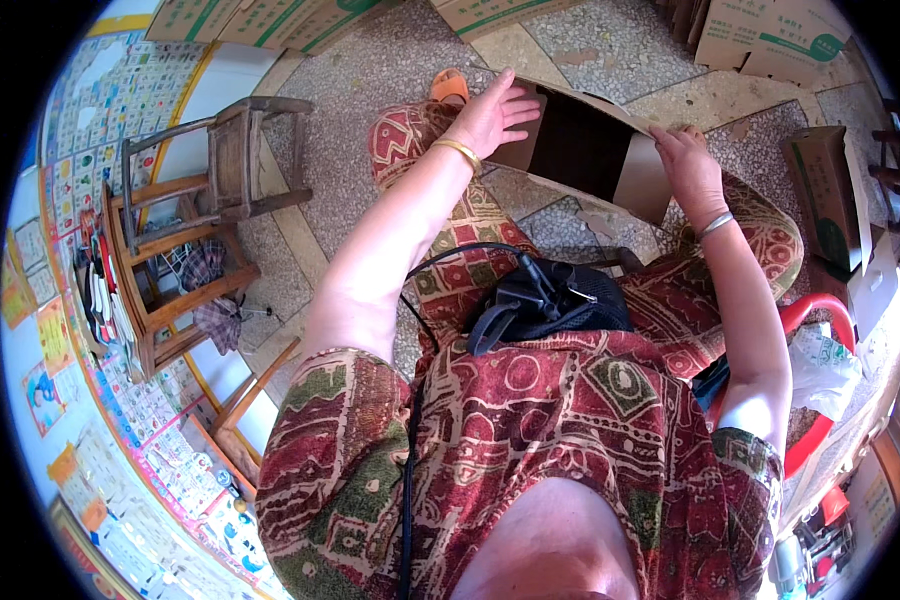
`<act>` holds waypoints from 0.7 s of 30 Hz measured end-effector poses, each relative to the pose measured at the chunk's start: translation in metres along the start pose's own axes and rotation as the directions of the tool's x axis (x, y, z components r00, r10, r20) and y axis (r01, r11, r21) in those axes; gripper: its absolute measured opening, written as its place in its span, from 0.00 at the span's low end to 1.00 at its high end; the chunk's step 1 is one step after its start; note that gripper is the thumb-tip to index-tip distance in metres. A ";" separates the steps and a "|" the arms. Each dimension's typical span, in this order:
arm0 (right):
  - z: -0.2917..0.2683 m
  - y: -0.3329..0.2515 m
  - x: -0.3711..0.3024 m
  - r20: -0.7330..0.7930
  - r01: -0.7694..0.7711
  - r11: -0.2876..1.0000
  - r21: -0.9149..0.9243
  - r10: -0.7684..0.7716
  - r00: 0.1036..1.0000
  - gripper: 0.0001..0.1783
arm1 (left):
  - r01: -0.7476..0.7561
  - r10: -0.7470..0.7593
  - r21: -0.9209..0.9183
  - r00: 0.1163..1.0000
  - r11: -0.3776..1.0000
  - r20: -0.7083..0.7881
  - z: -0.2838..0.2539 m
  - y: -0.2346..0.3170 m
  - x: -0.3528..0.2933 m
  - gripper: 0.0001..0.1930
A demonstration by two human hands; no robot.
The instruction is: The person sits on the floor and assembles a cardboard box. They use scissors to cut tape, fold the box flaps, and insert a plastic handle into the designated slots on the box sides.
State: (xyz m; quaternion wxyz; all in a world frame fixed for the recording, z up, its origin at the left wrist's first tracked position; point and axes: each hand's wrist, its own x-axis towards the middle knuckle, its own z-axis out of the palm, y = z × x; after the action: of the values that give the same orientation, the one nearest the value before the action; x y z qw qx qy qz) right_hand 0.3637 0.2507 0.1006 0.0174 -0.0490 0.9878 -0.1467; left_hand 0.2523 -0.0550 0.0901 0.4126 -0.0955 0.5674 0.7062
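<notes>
An opened cardboard box (638,178) spans the space between my two hands, above and between my knees. Its dark inside faces me, and paler flaps or walls show at its two ends. My left hand (490,115) is at the box's left end, fingers stretched and spread, palm turned toward the box. Whether that palm touches the cardboard I cannot tell. At the right end, my right hand (688,168) grips the upper corner of the box, its fingers bent over the edge. The outer faces of the box are mostly hidden from me.
Printed cardboard cartons (770,40) stand along the far side. Another carton (828,195) is at the right, near a red-rimmed container (805,440) with a white plastic bag (822,370). Wooden chairs (240,165) stand at the left. A black pouch (550,300) rests on my lap.
</notes>
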 end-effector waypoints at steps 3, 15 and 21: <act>0.007 0.004 -0.004 -0.052 0.079 0.996 0.043 -0.076 0.996 0.14 | -0.048 0.047 -0.036 0.999 0.998 -0.014 0.006 0.002 0.012 0.45; -0.019 0.014 0.044 0.490 -0.178 0.864 0.472 -0.089 0.867 0.29 | -0.110 0.126 -0.200 0.990 0.974 0.068 -0.002 -0.020 0.008 0.18; -0.002 0.009 0.055 0.614 -0.308 0.752 0.583 -0.160 0.773 0.42 | -0.098 0.118 -0.233 0.990 0.968 0.074 -0.001 -0.024 0.002 0.17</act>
State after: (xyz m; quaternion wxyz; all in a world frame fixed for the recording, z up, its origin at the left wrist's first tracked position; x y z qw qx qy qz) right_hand 0.3082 0.2543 0.0990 0.3689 -0.0442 0.8084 -0.4566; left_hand 0.2673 -0.0542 0.0712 0.3842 -0.0806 0.4680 0.7918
